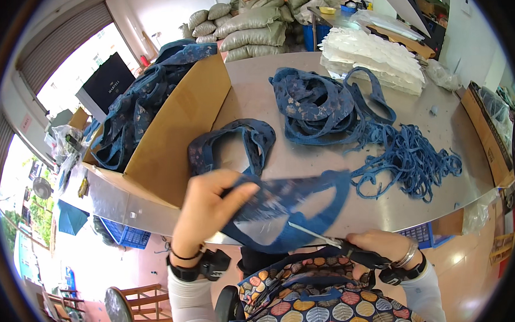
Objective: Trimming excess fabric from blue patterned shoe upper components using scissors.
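Observation:
My left hand (213,205) is closed on one end of a blue patterned fabric loop (281,197), held up over the table's front edge and slightly blurred. In my right hand (382,247) is a pair of scissors (328,239) with dark handles. Its blades point left and lie against the loop's lower band; whether they are parted is hard to tell. Just beyond my left hand, another blue loop (262,139) lies on the metal table (249,76). Farther back is a pile of similar fabric loops (312,111), with a tangle of thin blue strips (413,161) to its right.
A long cardboard box (174,130) full of blue fabric stands on the left. White sheets (373,60) are stacked at the back right, and a cardboard box (486,133) sits at the right edge. Filled sacks (253,36) are piled behind. A wooden stool (135,307) stands lower left.

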Motion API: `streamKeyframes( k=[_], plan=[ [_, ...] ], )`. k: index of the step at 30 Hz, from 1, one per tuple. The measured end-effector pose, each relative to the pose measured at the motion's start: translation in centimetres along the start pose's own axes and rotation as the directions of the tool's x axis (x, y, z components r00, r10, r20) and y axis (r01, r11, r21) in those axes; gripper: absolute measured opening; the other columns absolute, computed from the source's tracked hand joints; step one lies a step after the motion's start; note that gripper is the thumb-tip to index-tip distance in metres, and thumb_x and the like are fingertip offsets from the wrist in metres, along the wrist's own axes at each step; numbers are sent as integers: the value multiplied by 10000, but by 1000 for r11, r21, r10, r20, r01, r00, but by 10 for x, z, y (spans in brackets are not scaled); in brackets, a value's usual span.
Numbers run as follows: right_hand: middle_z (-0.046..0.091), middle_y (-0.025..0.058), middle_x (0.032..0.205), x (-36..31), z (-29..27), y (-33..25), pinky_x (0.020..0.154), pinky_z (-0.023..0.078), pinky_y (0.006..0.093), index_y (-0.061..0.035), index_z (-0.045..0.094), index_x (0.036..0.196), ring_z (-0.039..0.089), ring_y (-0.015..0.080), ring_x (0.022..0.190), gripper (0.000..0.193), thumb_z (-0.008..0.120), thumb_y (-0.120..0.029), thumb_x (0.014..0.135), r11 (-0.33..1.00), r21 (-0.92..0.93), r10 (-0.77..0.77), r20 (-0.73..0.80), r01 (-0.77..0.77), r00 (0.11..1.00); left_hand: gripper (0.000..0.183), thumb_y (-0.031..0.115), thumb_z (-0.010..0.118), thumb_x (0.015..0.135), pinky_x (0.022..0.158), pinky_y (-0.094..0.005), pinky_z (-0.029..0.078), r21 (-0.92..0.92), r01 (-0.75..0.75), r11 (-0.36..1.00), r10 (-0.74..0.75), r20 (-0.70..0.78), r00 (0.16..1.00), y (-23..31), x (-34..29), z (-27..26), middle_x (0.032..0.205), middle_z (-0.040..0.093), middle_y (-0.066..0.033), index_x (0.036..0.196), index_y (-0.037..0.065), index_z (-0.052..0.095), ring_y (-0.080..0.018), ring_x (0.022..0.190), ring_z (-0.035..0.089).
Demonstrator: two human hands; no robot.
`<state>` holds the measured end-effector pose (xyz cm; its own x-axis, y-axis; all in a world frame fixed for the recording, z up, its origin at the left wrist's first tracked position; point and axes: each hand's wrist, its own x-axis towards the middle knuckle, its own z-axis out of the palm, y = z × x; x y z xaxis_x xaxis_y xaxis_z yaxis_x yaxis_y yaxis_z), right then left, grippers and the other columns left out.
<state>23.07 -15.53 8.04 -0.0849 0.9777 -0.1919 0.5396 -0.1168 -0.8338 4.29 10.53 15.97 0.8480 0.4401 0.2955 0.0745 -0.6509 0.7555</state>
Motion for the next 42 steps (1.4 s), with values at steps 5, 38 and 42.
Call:
streamKeyframes(
  k=[5,38,42],
  plan=[
    [591,77,705,-20,-23,-7,540,390,277,-51,532,917,549,226,614,481,804,-241,570,984,85,129,264,-156,956,123,87,688,701,624,-293,408,341,-162,926,208,-101,973,3,11,-25,698,567,-92,772,-2,641,-219,678,515],
    [566,42,817,78,41,-37,591,463,212,-48,461,925,563,97,669,247,646,-63,762,509,795,-47,-359,331,932,510,-39,635,754,732,-222,463,-545,66,836,-187,-169,968,19,-24,55,961,582,-73,1207,-14,403,-96,811,569],
    [550,43,940,54,35,-12,674,431,210,-67,465,1043,494,100,797,336,643,-145,769,638,751,-104,-131,167,986,602,-67,621,732,631,-254,520,-641,117,758,-140,15,990,19,-18,35,935,583,-75,1255,1,330,-109,791,579]
  ],
)
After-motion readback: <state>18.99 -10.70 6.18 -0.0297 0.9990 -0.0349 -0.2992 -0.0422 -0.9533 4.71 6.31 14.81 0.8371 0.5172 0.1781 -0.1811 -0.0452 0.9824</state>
